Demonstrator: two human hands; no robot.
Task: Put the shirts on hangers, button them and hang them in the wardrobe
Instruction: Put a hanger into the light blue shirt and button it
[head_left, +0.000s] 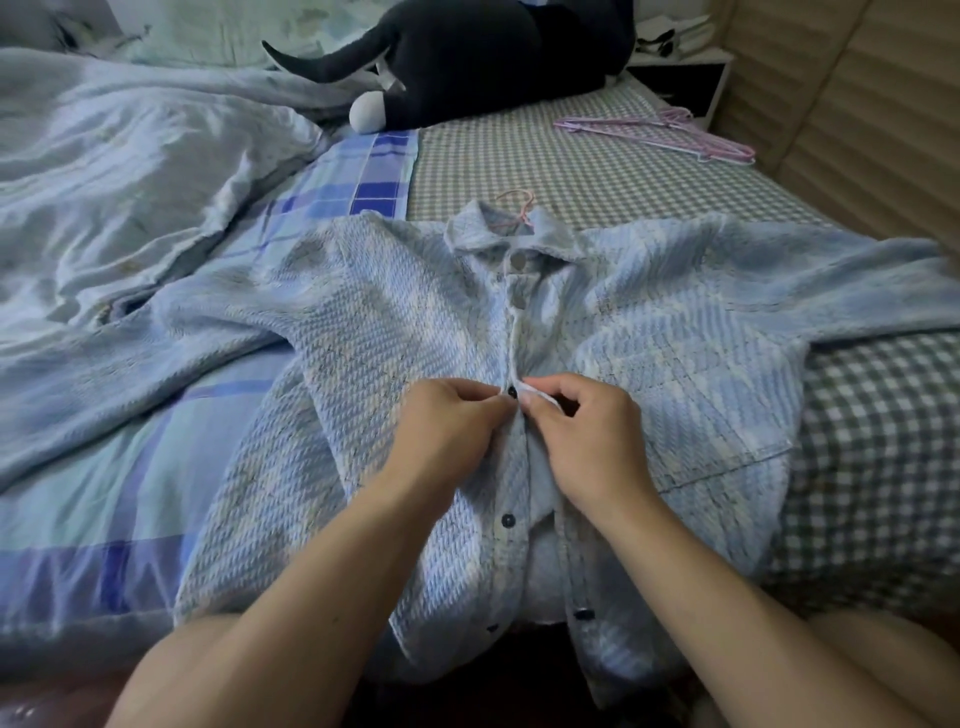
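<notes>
With the left hand and right hand each pinching a placket edge beside a dark round button, the soft, light, pale-blue woven shirt lies on the bed, best gripped at its stiffer placket, its pink wire hanger protruding beyond the collar.

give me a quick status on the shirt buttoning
Left hand and right hand pinching shirt placket at middle button. Lower buttons undone. Nothing in the way.

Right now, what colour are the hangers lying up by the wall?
Pink. The spare hangers lie on the checked sheet; the head view shows them.
</notes>
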